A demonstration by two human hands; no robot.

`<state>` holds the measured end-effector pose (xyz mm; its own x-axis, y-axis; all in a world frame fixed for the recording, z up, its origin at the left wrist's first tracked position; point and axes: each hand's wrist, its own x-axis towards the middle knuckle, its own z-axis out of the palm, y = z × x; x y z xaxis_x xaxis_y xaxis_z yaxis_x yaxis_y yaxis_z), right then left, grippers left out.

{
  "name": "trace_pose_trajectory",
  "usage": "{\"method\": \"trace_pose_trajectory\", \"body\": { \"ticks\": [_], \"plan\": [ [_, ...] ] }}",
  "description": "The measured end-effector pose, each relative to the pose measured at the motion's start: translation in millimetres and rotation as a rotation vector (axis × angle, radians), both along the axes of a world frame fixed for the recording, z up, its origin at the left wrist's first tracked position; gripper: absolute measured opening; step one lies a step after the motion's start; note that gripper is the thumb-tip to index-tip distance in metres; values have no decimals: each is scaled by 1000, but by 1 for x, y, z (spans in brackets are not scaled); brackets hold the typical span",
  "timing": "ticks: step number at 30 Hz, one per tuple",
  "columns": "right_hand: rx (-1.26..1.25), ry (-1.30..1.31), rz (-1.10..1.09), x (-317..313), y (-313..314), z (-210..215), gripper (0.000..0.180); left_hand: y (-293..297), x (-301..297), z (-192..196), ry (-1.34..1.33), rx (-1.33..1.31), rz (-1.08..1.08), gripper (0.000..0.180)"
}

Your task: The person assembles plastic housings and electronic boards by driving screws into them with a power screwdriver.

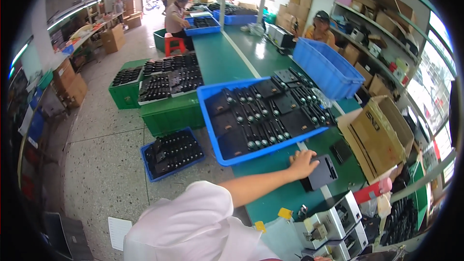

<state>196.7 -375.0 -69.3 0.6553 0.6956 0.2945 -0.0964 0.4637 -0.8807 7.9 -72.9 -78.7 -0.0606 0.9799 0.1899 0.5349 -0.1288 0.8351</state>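
- Nearest the wearer, a white short sleeve [193, 222] fills the lower edge, and one bare forearm runs out from it across the green-topped workbench [270, 198]; from its position it is judged to be the left arm, though the fisheye view makes this uncertain.
- The left hand [303, 163] lies palm down with fingers spread on the near-left corner of a flat dark grey rectangular plastic part [323, 171]; the hand rests on it rather than closing around it; the right hand is out of view, so its state cannot be told.
- The grey part lies flat on the bench, just in front of the large blue plastic tray [212, 130] and beside a smaller black square piece [341, 151]; a good grip would likely come from sliding the fingers over the part's edge, thumb beneath, before lifting, since a flat press alone gives no hold.
- To the right of the hand a grey metal bench machine [333, 222] stands close; the part's path should probably keep clear of its projecting fittings.
- Beyond, the blue tray holds rows of black moulded parts [268, 113]; an open brown cardboard box [382, 130] sits at its right.
- Farther off, an empty-looking blue plastic crate [326, 67] stands on the bench; a seated co-worker in a pale top [176, 17] works at the far end.
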Motion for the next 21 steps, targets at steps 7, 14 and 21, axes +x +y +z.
{"method": "trace_pose_trajectory", "body": {
  "ticks": [7, 14, 21],
  "plan": [
    [-259, -537, -487, -19, 24, 49, 19, -65, -14, 61, -170, 203, -124, 58],
    [274, 424, -143, -21, 32, 87, 17, -129, -89, 127, -309, 421, -480, 59],
    [-27, -805, -952, -71, 45, 107, 16, -144, -139, 130, -328, 538, -614, 56]
  ]
}}
